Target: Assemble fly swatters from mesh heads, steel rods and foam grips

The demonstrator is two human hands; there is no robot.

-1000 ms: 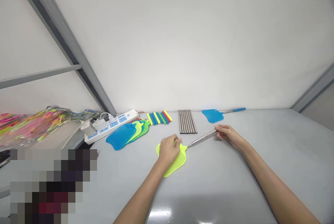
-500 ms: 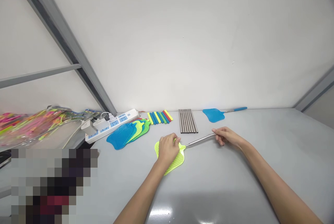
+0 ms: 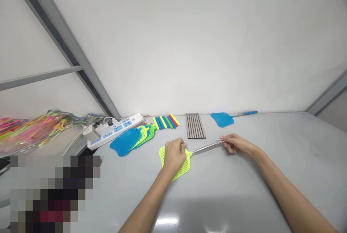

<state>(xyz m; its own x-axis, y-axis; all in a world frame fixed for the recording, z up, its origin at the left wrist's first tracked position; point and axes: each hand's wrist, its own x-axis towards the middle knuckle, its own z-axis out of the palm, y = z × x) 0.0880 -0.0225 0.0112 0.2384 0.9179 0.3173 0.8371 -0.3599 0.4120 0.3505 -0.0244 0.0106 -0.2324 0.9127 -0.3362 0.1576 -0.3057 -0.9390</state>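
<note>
My left hand (image 3: pixel 174 157) grips a yellow-green perforated fly swatter head (image 3: pixel 182 170) against the table, covering part of it. A thin silver metal rod (image 3: pixel 207 147) runs from the head's neck, slanting up to the right. At the far end of that rod my right hand (image 3: pixel 233 143) pinches it between thumb and fingers. Beyond the hands lies a row of several metal tubes (image 3: pixel 195 126). To the left of the tubes are several coloured handle sleeves (image 3: pixel 166 121) in yellow, blue, green and red. A pile of blue and green swatter heads (image 3: pixel 126 142) lies further left.
A blue fly swatter (image 3: pixel 222 119) with a blue handle lies at the back right by the wall. Behind the piled heads stands a white power strip (image 3: pixel 116 131) with plugs and cables. Bagged colourful items (image 3: pixel 35 131) lie at far left, near a grey metal frame (image 3: pixel 61 32).
Both hands keep the same holds. The swatter head and rod have shifted very slightly, and the whole view has moved a little.
</note>
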